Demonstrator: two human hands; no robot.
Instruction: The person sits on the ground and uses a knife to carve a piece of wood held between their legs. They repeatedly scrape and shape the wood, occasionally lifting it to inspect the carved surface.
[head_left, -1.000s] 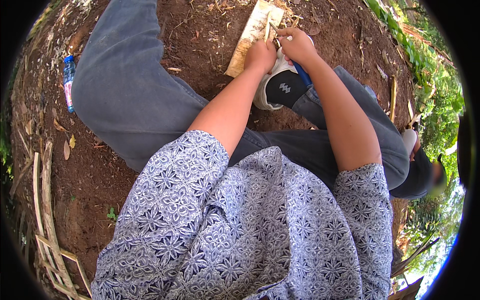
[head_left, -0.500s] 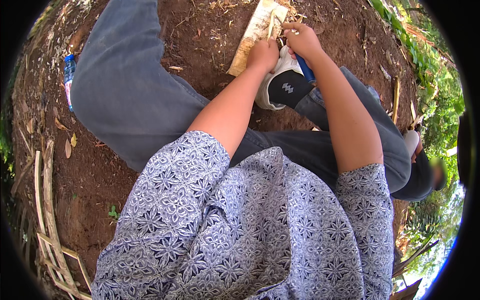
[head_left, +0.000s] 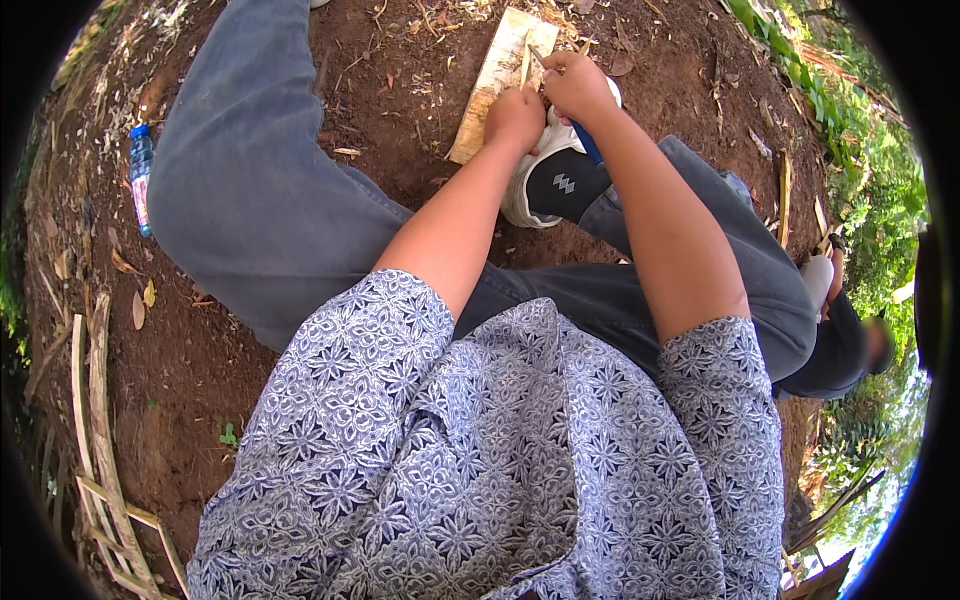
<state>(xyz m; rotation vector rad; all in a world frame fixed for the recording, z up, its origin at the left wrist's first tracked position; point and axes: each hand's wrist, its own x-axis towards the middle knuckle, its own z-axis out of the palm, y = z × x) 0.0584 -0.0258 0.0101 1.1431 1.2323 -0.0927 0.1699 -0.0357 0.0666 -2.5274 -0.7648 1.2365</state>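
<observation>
My left hand (head_left: 516,118) is closed around a thin pale stick (head_left: 525,66), which lies over a flat wooden board (head_left: 478,118) on the ground. In my right hand (head_left: 578,86) is a knife with a blue handle (head_left: 587,147). The handle runs back under my right wrist, and the short blade (head_left: 536,54) meets or nearly meets the upper part of the stick. Exact contact is too small to tell. My foot in a white shoe (head_left: 518,195) and black sock rests just below both hands, beside the board.
A water bottle with a blue cap (head_left: 140,180) lies on the soil left of my knee. Long wooden strips (head_left: 100,400) are at the lower left. Another person in dark clothes (head_left: 830,350) sits at the right, near green plants (head_left: 880,210). Wood shavings and dry leaves litter the ground.
My right hand with the knife has moved left, closer to my left hand. The whole view has also shifted slightly. Both hands keep their hold.
</observation>
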